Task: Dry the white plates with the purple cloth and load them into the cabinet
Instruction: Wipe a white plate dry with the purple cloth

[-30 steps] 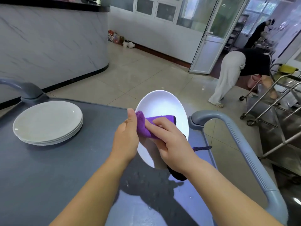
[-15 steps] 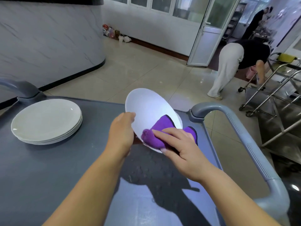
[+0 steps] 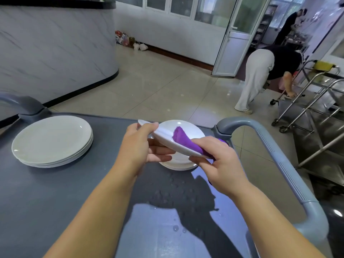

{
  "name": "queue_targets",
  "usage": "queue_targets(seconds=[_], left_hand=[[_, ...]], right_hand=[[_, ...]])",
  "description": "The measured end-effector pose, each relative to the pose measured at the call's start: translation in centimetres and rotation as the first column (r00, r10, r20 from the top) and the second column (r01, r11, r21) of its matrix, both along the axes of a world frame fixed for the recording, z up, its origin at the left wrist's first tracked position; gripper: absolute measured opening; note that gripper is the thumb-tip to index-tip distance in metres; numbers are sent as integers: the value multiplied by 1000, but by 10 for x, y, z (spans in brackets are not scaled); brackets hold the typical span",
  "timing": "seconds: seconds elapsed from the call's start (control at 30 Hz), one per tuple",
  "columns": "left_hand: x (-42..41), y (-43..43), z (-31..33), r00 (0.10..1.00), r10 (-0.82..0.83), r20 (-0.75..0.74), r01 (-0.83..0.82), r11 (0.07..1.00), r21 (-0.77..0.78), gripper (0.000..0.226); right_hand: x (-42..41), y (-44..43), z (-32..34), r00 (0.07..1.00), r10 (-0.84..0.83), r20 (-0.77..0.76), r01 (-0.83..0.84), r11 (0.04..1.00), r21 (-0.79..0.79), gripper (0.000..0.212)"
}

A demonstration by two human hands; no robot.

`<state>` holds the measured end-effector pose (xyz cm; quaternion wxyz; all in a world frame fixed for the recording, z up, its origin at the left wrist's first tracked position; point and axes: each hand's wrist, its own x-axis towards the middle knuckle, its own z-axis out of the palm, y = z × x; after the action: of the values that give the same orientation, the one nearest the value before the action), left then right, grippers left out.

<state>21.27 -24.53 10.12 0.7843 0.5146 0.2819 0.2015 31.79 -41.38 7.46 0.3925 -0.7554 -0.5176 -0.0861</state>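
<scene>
I hold a white plate [image 3: 163, 135] tilted nearly flat above a small stack of white plates [image 3: 184, 162] at the cart's far right. My left hand [image 3: 141, 146] grips the held plate's left rim, thumb on top and fingers underneath. My right hand [image 3: 217, 162] pinches the purple cloth [image 3: 184, 141] over the plate's right rim, so the cloth lies on the upper face. A larger stack of white plates [image 3: 52, 140] sits at the cart's far left. No cabinet is in view.
The grey cart top [image 3: 55, 202] has water drops near its front middle. Grey cart handles rise at right [image 3: 279, 159] and far left [image 3: 20, 103]. A person [image 3: 260, 75] bends over metal trolleys [image 3: 307, 101] at right. A marble counter [image 3: 55, 49] curves at left.
The held plate has tipped from upright to nearly flat and dropped over the right stack. The cloth slid to its right rim, and my left fingers moved under the plate.
</scene>
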Motion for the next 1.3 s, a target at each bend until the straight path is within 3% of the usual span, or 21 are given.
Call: queue_targets(seconds=[0.1, 0.17, 0.23, 0.3, 0.5, 0.57, 0.67, 0.73, 0.8, 0.9, 1.07, 1.17, 1.3], left_hand=[[-2, 4, -2, 1000, -26, -11, 27, 994, 109, 56], [-4, 10, -5, 996, 81, -31, -68, 951, 300, 79], [-8, 17, -9, 979, 199, -54, -133, 811, 569, 75], [-12, 19, -9, 981, 183, -68, -84, 711, 699, 58], [-17, 29, -10, 996, -72, -51, 87, 694, 715, 52], [-17, 30, -14, 996, -77, -52, 91, 707, 702, 53], [-16, 26, -18, 999, -44, 8, 28, 758, 652, 49], [-16, 24, -17, 1000, -13, 14, 0, 766, 643, 51], [-16, 24, -15, 1000, 9, -3, -4, 765, 644, 56], [-17, 25, -13, 1000, 2, -27, 16, 750, 661, 55], [-17, 22, -14, 998, -46, -43, 63, 759, 648, 46], [-17, 23, -18, 997, -47, -63, 76, 744, 663, 49], [-17, 23, -22, 993, -48, -105, 107, 720, 686, 60]], right_hand=[[-2, -2, 14, 961, 26, -275, -8, 998, 64, 33], [-2, -5, 20, 901, 70, -429, -14, 991, 133, 41], [-1, -9, 25, 845, 109, -523, -20, 985, 173, 46], [-1, -12, 30, 806, 155, -571, -41, 977, 207, 43], [2, -13, 29, 705, 164, -690, 61, 955, 289, 40], [5, -14, 24, 676, 113, -729, 150, 947, 285, 40], [9, -13, 23, 635, 39, -772, 284, 917, 280, 17], [12, -14, 23, 602, 62, -796, 307, 902, 303, 23], [14, -15, 29, 638, -4, -770, 322, 910, 262, 14], [21, -18, 39, 764, -202, -613, 361, 921, 146, 5], [37, -18, 60, 806, -351, -478, 387, 922, -23, 38], [41, -18, 69, 865, -408, -293, 395, 913, -107, 21], [41, -17, 73, 893, -431, -129, 415, 900, -135, 32]])
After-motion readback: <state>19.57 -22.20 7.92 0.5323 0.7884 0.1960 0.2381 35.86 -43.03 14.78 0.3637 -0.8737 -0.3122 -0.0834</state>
